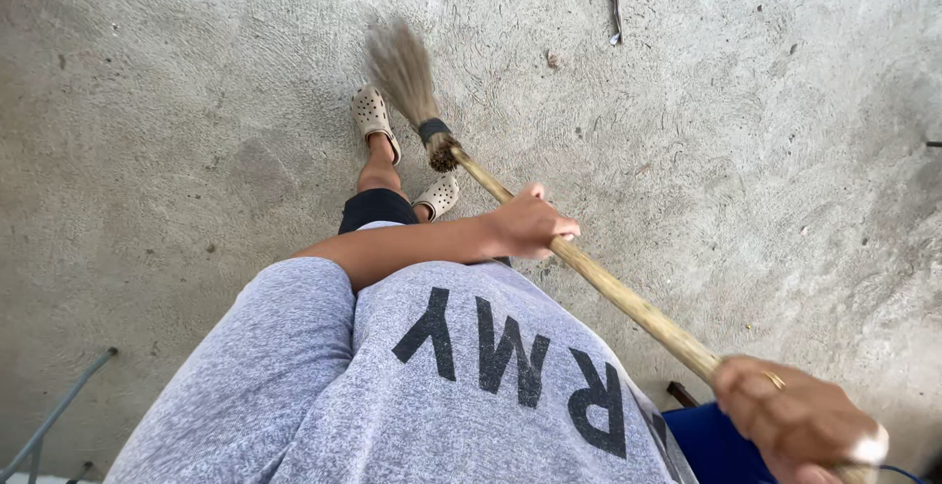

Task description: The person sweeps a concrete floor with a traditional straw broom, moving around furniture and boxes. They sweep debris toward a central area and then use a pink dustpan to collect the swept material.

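I have both hands wrapped on the broom handle: my left hand is curled around it about midway down, and my right hand is clenched over the top end near the lower right corner, a ring on 1 finger. The handle is a bare, pale wooden pole — stiff, I judge, and light enough for 2 hands, with a smooth surface that could twist in a loose fist, so the wide spacing of the hands looks right for leverage. It slants up and left to a dark binding, where the soft, springy bristles fan out — blurred — over the concrete floor, just beside my sandalled feet. A thin twig lies well apart near the top edge, and a blue object sits below my right hand.
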